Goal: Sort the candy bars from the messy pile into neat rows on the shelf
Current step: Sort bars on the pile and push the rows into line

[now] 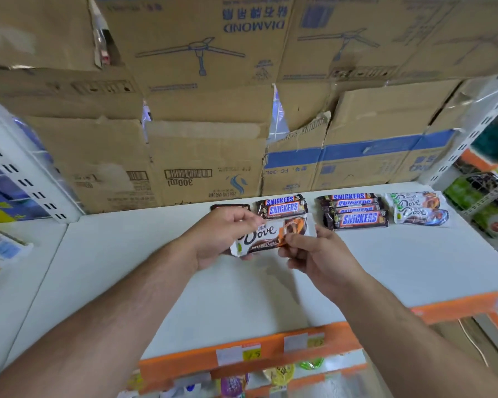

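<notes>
Pinching one glossy, flat Dove bar (260,236) at either end, left hand (222,235) and right hand (321,255)

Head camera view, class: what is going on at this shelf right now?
A person holds a white-and-brown Dove chocolate bar above the white shelf, left grip round one end, right grip pinching the other. Behind it lie a small stack of brown Snickers bars, a bigger Snickers stack and, rightmost, a pair of white Dove bars.

Bare left hand (216,237) and right hand (319,254), forearms (144,285) seemingly lightly haired.
</notes>
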Demonstrator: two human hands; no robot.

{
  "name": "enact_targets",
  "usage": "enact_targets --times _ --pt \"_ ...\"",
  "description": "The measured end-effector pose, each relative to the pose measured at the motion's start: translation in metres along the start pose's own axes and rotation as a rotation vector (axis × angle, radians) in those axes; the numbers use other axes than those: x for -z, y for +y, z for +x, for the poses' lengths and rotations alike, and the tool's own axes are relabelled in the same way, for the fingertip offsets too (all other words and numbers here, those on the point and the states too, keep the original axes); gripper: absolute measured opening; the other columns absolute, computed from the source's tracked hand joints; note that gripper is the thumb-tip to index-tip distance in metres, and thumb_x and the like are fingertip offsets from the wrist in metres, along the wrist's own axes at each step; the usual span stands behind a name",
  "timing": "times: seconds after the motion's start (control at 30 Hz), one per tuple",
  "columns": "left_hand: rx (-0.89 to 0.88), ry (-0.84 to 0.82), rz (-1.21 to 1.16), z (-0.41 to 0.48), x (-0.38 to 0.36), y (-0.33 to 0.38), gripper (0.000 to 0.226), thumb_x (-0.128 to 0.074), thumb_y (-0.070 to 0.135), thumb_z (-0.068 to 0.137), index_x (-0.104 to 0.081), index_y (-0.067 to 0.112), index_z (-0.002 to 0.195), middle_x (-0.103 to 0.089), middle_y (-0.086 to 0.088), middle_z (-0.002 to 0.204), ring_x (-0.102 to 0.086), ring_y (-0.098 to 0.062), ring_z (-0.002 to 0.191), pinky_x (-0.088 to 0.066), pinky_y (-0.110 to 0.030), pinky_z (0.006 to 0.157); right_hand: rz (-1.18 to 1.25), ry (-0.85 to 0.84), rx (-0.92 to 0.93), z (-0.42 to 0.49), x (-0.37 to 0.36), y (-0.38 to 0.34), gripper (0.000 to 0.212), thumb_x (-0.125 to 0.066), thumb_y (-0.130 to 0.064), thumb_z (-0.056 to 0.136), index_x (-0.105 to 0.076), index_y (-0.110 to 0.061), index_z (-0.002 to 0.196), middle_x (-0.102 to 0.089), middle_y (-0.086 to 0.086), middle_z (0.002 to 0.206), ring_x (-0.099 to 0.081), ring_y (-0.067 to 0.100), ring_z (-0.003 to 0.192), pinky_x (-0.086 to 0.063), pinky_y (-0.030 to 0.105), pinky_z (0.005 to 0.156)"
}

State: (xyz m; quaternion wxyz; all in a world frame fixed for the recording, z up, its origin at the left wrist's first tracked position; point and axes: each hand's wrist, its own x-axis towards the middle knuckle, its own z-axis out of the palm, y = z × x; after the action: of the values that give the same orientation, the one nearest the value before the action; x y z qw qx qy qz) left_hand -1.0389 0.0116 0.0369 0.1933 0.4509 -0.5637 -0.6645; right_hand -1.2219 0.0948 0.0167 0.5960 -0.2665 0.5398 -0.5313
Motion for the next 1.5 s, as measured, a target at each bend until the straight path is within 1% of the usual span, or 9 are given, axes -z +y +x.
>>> enact_targets --times 0.13,0.3,0.43,0.57,0.67,0.8,0.97,1.3,1.5 --pt "-0.092 -0.024 0.125 -0.008 0.004 -0.005 0.022 -0.065 -0.007 0.086 -0.067 0.0 0.106 -0.067 -0.009 0.091 -0.062 -0.004 0.056 -0.051 -0.022 0.055 -0.088 0.055 0.032 -0.015 0.001 0.007 0.011 -0.063 0.004 0.086 -0.064 -0.002 0.095 -0.067 0.014 0.077 -0.068 0.026 0.074 -0.047 0.032 0.06" --pt "-0.164 -0.048 0.245 -0.005 -0.013 -0.007 0.016 -0.068 -0.001 0.085 -0.073 0.01 0.095 -0.07 -0.004 0.08 -0.058 -0.006 0.055 -0.049 -0.023 0.057 -0.254 0.169 0.102 -0.026 0.015 0.007 0.01 -0.069 0.001 0.084 -0.065 -0.004 0.092 -0.068 0.01 0.077 -0.061 0.023 0.07 -0.048 0.035 0.064" --pt "-0.187 -0.029 0.275 0.003 -0.027 -0.005 0.011 -0.065 0.017 0.092 -0.073 0.02 0.099 -0.072 0.003 0.088 -0.063 -0.007 0.074 -0.049 -0.019 0.059 -0.249 0.218 0.104 -0.032 0.035 0.0 0.007 -0.066 0.003 0.086 -0.064 -0.003 0.089 -0.067 0.013 0.077 -0.061 0.024 0.068 -0.049 0.035 0.066" --pt "-0.23 0.059 0.337 0.023 -0.045 0.001 0.017 -0.063 0.042 0.09 -0.072 0.029 0.093 -0.072 0.002 0.097 -0.065 -0.014 0.091 -0.052 -0.033 0.084 -0.245 0.285 0.101 -0.031 0.065 -0.006 0.006 -0.066 0.002 0.086 -0.064 -0.003 0.088 -0.067 0.012 0.076 -0.061 0.022 0.066 -0.047 0.034 0.061" --pt "-0.318 0.105 0.529 0.037 -0.072 0.007 0.017 -0.064 0.039 0.088 -0.07 0.029 0.102 -0.07 0.014 0.101 -0.063 -0.002 0.097 -0.049 -0.028 0.092 -0.237 0.323 0.088 -0.025 0.096 -0.011 0.007 -0.068 0.0 0.085 -0.064 -0.004 0.089 -0.068 0.01 0.074 -0.061 0.022 0.066 -0.046 0.035 0.06" --pt "-0.456 0.165 0.909 0.059 -0.117 0.013 0.036 -0.06 0.033 0.089 -0.061 0.026 0.124 -0.059 0.009 0.127 -0.048 -0.012 0.123 -0.037 -0.028 0.104 -0.24 0.318 0.079 -0.012 0.144 -0.023 0.009 -0.069 0.001 0.084 -0.064 -0.005 0.089 -0.067 0.009 0.073 -0.059 0.02 0.063 -0.045 0.033 0.058" --pt "-0.423 0.272 1.037 0.085 -0.184 0.026 0.042 -0.057 0.034 0.089 -0.057 0.026 0.131 -0.055 0.005 0.134 -0.042 -0.02 0.126 -0.034 -0.036 0.108 -0.281 0.253 0.05 0.003 0.218 -0.05 0.011 -0.07 -0.001 0.083 -0.064 -0.005 0.091 -0.067 0.007 0.072 -0.056 0.019 0.06 -0.045 0.031 0.056" --pt "-0.317 0.392 1.05 0.128 -0.276 0.036 0.044 -0.057 0.031 0.089 -0.056 0.025 0.133 -0.055 0.005 0.134 -0.042 -0.02 0.127 -0.034 -0.033 0.108 -0.355 0.295 0.048 0.035 0.333 -0.09 0.01 -0.069 -0.003 0.085 -0.065 -0.011 0.09 -0.068 0.006 0.074 -0.054 0.021 0.064 -0.042 0.03 0.058" --pt "-0.242 0.406 1.043 0.137 -0.293 0.043 0.046 -0.056 0.033 0.089 -0.053 0.027 0.135 -0.055 0.006 0.136 -0.04 -0.018 0.13 -0.034 -0.038 0.11 -0.816 0.327 0.185 0.049 0.352 -0.093 0.014 -0.075 -0.023 0.082 -0.061 -0.021 0.08 -0.065 -0.008 0.07 -0.056 0.015 0.064 -0.037 0.026 0.055"
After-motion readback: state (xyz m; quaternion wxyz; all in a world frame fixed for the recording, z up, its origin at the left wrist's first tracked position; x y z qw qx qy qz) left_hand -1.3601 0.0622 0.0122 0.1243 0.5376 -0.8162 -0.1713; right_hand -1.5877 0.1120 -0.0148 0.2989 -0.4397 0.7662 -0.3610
